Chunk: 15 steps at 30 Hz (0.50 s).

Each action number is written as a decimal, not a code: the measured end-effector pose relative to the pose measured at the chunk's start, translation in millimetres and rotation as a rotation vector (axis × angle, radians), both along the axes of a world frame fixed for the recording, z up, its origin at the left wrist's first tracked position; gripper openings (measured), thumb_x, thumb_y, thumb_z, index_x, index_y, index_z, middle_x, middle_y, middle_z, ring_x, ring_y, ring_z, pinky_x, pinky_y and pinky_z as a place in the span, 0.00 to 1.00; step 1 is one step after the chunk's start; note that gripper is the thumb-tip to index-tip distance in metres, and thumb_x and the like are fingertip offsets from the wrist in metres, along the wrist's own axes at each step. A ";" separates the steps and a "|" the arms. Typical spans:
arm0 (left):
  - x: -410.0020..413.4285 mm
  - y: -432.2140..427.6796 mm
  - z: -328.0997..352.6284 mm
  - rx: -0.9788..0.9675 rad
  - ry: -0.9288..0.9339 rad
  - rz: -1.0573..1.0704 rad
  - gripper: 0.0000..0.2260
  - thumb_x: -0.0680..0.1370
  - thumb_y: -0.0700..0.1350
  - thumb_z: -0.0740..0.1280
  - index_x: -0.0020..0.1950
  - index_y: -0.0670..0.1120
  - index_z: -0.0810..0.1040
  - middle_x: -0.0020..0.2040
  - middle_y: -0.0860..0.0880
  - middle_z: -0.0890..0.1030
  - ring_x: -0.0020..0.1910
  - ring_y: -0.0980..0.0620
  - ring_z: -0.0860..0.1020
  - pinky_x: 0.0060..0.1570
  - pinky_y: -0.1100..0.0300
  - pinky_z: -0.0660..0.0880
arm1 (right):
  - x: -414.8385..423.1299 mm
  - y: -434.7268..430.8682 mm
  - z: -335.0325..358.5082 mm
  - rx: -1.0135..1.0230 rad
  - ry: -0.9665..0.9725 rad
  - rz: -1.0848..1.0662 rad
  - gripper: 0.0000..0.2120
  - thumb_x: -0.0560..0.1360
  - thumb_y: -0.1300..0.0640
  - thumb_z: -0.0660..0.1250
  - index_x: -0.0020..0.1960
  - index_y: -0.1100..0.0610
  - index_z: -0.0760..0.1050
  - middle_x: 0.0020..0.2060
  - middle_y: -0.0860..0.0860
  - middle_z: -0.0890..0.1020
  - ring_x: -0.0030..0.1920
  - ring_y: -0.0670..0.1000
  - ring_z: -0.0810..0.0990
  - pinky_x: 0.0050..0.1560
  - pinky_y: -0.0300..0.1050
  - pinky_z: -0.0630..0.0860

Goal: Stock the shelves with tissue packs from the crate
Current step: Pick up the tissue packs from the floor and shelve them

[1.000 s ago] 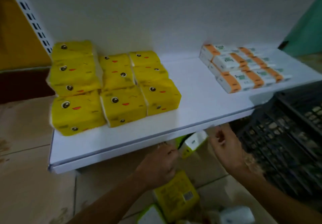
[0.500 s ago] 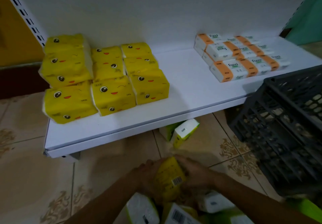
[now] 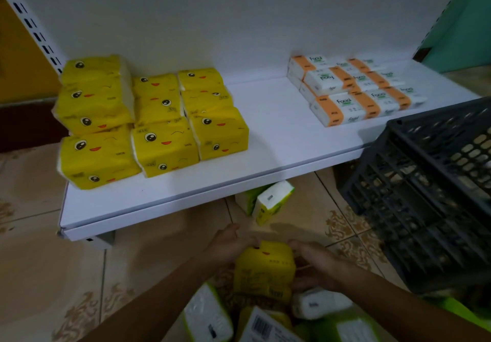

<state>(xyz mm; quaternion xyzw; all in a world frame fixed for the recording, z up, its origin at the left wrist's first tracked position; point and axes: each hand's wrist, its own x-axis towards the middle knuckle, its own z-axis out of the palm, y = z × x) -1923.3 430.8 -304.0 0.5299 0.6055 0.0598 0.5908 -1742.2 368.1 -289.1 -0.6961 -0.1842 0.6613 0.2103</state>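
A yellow tissue pack (image 3: pixel 265 270) is held in the lower centre of the frame, above the tiled floor (image 3: pixel 39 262) and in front of the white shelf (image 3: pixel 279 134). It is gripped from both sides: the left hand (image 3: pixel 229 244) is clamped on its upper left edge, and the right hand (image 3: pixel 316 264) is clamped on its right side, with the fingers curled on the wrapper. A small printed face is seen near the top of the pack. White and green packs (image 3: pixel 207 315) are seen just below the hands, at the bottom edge of the frame; how they lie cannot be told exactly. On the left part of the shelf a group of yellow packs (image 3: pixel 159 129) is placed close together, and some are stacked on others. In the upper right of the frame, orange and white packs (image 3: pixel 353 91) are laid flat on the shelf in a low stack. A dark plastic crate (image 3: pixel 430 195) is seen at the right edge and covers the right front corner of the shelf. Two more green and white packs (image 3: pixel 271 200) are seen on the floor, partly under the front edge of the shelf
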 end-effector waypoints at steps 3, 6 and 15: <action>11.4 -2.6 5.4 0.047 0.021 0.033 0.29 0.73 0.52 0.69 0.71 0.44 0.66 0.68 0.44 0.69 0.62 0.48 0.72 0.52 0.60 0.72 | 4.6 1.2 5.7 0.108 -0.091 -0.083 0.15 0.74 0.53 0.69 0.55 0.62 0.72 0.55 0.64 0.77 0.52 0.62 0.78 0.46 0.57 0.79; 20.8 -5.9 20.5 0.141 -0.063 0.002 0.15 0.70 0.48 0.72 0.55 0.46 0.77 0.47 0.49 0.77 0.42 0.58 0.75 0.39 0.64 0.72 | 13.2 6.5 11.3 0.280 -0.286 -0.049 0.14 0.69 0.57 0.74 0.45 0.58 0.70 0.48 0.60 0.78 0.51 0.60 0.78 0.48 0.54 0.76; 33.4 -4.2 65.0 0.658 -0.137 -0.125 0.26 0.64 0.46 0.76 0.56 0.53 0.65 0.56 0.49 0.68 0.56 0.50 0.70 0.45 0.57 0.72 | 38.3 4.2 87.0 1.072 -0.833 0.242 0.21 0.62 0.59 0.78 0.42 0.48 0.66 0.47 0.50 0.70 0.47 0.47 0.71 0.43 0.40 0.70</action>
